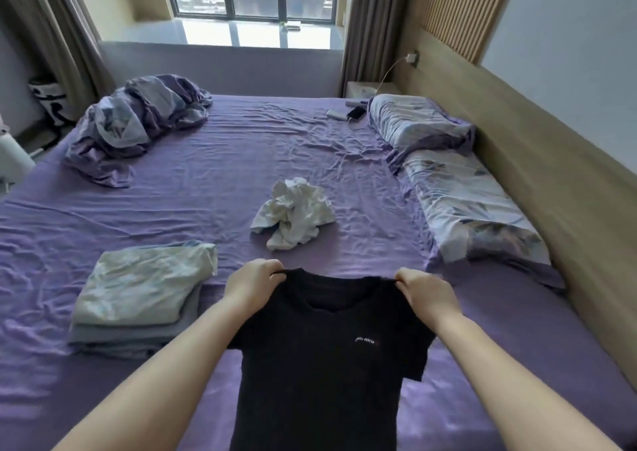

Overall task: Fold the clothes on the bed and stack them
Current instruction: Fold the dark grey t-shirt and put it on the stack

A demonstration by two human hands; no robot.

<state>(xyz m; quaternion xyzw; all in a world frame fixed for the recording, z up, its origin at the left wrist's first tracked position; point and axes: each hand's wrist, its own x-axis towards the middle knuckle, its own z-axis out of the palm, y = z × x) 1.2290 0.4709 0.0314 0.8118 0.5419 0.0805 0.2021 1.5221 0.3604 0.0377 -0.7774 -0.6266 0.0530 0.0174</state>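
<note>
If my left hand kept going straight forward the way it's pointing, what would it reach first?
Probably the crumpled white garment, beyond the left hand holding the black t-shirt; depth is uncertain.

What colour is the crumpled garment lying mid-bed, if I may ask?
White crumpled garment, clearest in the head view.

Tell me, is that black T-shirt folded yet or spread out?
Spread out: the black knit T-shirt hangs open, held by its shoulders in the left hand and right hand.

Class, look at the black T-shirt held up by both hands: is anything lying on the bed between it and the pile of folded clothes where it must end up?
Nothing visible does. The folded pile lies left of the black T-shirt, with only bare sheet between. The crumpled white garment sits farther back, off that path.
</note>
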